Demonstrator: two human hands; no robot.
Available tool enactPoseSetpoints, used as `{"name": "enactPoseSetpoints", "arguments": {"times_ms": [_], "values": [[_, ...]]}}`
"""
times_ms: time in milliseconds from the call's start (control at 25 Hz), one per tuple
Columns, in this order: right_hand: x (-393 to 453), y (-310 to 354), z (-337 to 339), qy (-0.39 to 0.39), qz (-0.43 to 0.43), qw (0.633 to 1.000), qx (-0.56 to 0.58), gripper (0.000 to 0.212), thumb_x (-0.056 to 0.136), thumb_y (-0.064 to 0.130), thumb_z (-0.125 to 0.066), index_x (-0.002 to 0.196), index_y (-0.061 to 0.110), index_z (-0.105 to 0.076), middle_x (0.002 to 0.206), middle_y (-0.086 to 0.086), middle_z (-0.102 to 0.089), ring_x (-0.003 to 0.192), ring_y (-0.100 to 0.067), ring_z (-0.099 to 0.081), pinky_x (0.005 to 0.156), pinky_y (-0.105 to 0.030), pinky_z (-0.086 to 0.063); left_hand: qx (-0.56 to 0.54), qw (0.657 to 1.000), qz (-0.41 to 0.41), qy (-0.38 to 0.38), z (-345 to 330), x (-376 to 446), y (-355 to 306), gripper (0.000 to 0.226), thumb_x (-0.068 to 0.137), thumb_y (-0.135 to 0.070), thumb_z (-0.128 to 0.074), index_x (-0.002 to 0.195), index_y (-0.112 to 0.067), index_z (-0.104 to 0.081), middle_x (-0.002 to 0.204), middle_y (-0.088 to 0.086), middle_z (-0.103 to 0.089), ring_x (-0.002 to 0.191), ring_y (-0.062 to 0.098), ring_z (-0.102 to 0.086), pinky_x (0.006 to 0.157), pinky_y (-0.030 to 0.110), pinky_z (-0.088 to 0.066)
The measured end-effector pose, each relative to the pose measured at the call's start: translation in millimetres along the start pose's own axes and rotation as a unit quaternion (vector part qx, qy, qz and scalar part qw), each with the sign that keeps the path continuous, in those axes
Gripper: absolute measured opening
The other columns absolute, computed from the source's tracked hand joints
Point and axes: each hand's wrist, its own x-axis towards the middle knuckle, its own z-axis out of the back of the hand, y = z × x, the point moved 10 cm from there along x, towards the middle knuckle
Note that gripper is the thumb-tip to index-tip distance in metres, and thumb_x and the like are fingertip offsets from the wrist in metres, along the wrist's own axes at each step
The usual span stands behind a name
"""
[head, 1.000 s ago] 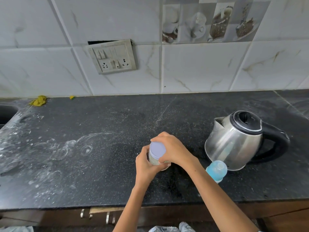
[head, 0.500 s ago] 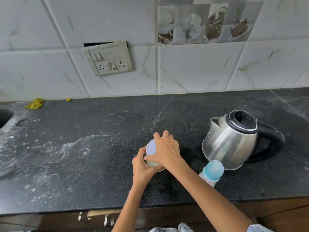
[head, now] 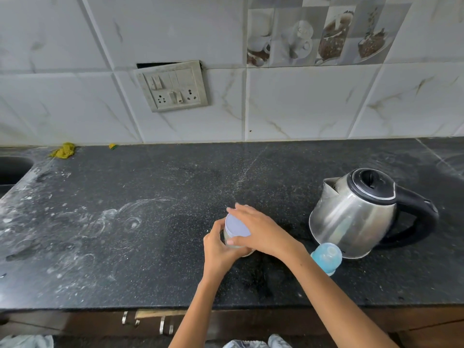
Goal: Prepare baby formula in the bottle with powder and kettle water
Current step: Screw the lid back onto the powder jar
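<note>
Since a second ago, right hand [head: 261,231] has turned on the lid [head: 236,226].
Left hand [head: 219,249] clamps the unlabelled powder jar [head: 232,241] at lower centre; bottle [head: 326,257] touches kettle [head: 356,212]; no readable writing.

Both forearms are bare to the frame edge, with no sleeves, rings or watch visible.

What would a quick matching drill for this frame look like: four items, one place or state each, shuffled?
Items:
1. kettle
2. baby bottle
3. powder jar
4. yellow cloth

Places or states:
A. held by left hand, with right hand on its lid
B. far left, by the wall
C. standing right, lid shut
D. just in front of the kettle, blue cap on

Pairs: 1-C, 2-D, 3-A, 4-B
</note>
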Motion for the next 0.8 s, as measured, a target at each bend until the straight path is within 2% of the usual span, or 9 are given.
{"name": "enactPoseSetpoints", "arguments": {"times_ms": [80, 160, 200, 280, 360, 480, 560, 680, 800], "values": [[-1.2, -14.2, 25.1, -0.097, -0.069, 0.989, -0.088, 0.062, 0.091, 0.059, -0.051, 0.137, 0.017, -0.047, 0.139, -0.009, -0.053, 0.126, -0.027, -0.052, 0.09, -0.039, -0.046, 0.004, 1.0, -0.001, 0.0, 0.0, 0.0, 1.2, 0.077, 0.038, -0.04, -0.089, 0.107, -0.039, -0.056, 0.097, -0.02, -0.067, 0.092, -0.007, -0.061, 0.069, 0.006, -0.046], [-8.1, -33.0, 47.0, -0.172, -0.15, 0.97, -0.083, 0.062, 0.091, 0.064, -0.044, 0.125, 0.013, -0.056, 0.119, -0.008, -0.066, 0.107, -0.027, -0.063, 0.079, -0.037, -0.048, 0.015, 1.0, 0.001, -0.003, 1.8, -0.7, 1.6, 0.082, 0.037, -0.045, -0.089, 0.111, -0.038, -0.055, 0.101, -0.022, -0.065, 0.097, -0.009, -0.058, 0.072, 0.006, -0.044], [-6.5, -33.9, 45.3, -0.167, -0.126, 0.976, -0.06, 0.063, 0.09, 0.063, -0.049, 0.13, 0.015, -0.053, 0.127, -0.007, -0.062, 0.114, -0.026, -0.061, 0.085, -0.038, -0.049, 0.016, 1.0, 0.002, -0.003, 2.0, -0.7, 1.7, 0.082, 0.037, -0.045, -0.088, 0.112, -0.037, -0.055, 0.102, -0.022, -0.065, 0.098, -0.01, -0.058, 0.072, 0.005, -0.044], [-0.7, -25.0, 17.6, -0.05, -0.036, 0.997, 0.049, 0.073, 0.086, 0.053, -0.064, 0.148, 0.023, -0.037, 0.155, -0.001, -0.036, 0.139, -0.021, -0.038, 0.108, -0.04, -0.038, 0.014, 1.0, 0.0, 0.001, 0.2, 0.1, 2.1, 0.08, 0.039, -0.042, -0.088, 0.112, -0.036, -0.056, 0.101, -0.021, -0.066, 0.097, -0.008, -0.059, 0.07, 0.004, -0.044], [-9.0, -15.8, -8.9, 0.018, -0.006, 0.994, 0.103, 0.078, 0.085, 0.048, -0.068, 0.151, 0.025, -0.032, 0.16, 0.001, -0.024, 0.144, -0.021, -0.029, 0.114, -0.039, -0.033, 0.009, 1.0, 0.001, 0.001, -1.3, 0.7, 3.5, 0.077, 0.041, -0.039, -0.088, 0.111, -0.037, -0.057, 0.098, -0.02, -0.067, 0.094, -0.006, -0.061, 0.067, 0.004, -0.044], [-20.5, -39.1, 18.1, -0.166, -0.113, 0.979, 0.023, 0.054, 0.09, 0.061, -0.05, 0.124, 0.02, -0.06, 0.118, -0.004, -0.065, 0.107, -0.023, -0.062, 0.085, -0.036, -0.05, 0.022, 1.0, 0.008, -0.008, 1.2, 1.3, 4.6, 0.081, 0.038, -0.045, -0.089, 0.111, -0.037, -0.055, 0.101, -0.022, -0.065, 0.097, -0.012, -0.057, 0.07, 0.002, -0.043], [-28.2, -42.2, 38.5, -0.255, -0.111, 0.96, 0.026, 0.048, 0.094, 0.06, -0.044, 0.108, 0.021, -0.066, 0.104, 0.002, -0.069, 0.097, -0.02, -0.067, 0.077, -0.034, -0.052, 0.03, 1.0, 0.008, -0.006, 0.2, 1.5, 4.8, 0.084, 0.037, -0.049, -0.089, 0.113, -0.036, -0.054, 0.104, -0.023, -0.063, 0.1, -0.013, -0.055, 0.071, 0.004, -0.044], [-12.7, -28.5, 12.2, -0.139, -0.028, 0.976, 0.164, 0.058, 0.098, 0.047, -0.048, 0.146, 0.015, -0.041, 0.154, -0.001, -0.036, 0.141, -0.017, -0.036, 0.111, -0.032, -0.033, 0.028, 1.0, 0.004, -0.006, 0.3, 0.5, 3.7, 0.08, 0.04, -0.048, -0.088, 0.112, -0.035, -0.055, 0.101, -0.022, -0.066, 0.097, -0.012, -0.058, 0.071, 0.004, -0.044], [-18.1, -26.6, -25.1, -0.109, -0.019, 0.963, 0.245, 0.076, 0.096, 0.048, -0.052, 0.155, 0.013, -0.019, 0.163, -0.001, -0.019, 0.147, -0.017, -0.023, 0.113, -0.024, -0.021, 0.022, 1.0, -0.003, -0.006, 1.0, -0.7, 0.9, 0.074, 0.045, -0.047, -0.085, 0.112, -0.038, -0.056, 0.1, -0.023, -0.066, 0.098, -0.012, -0.058, 0.071, 0.002, -0.043]]}}
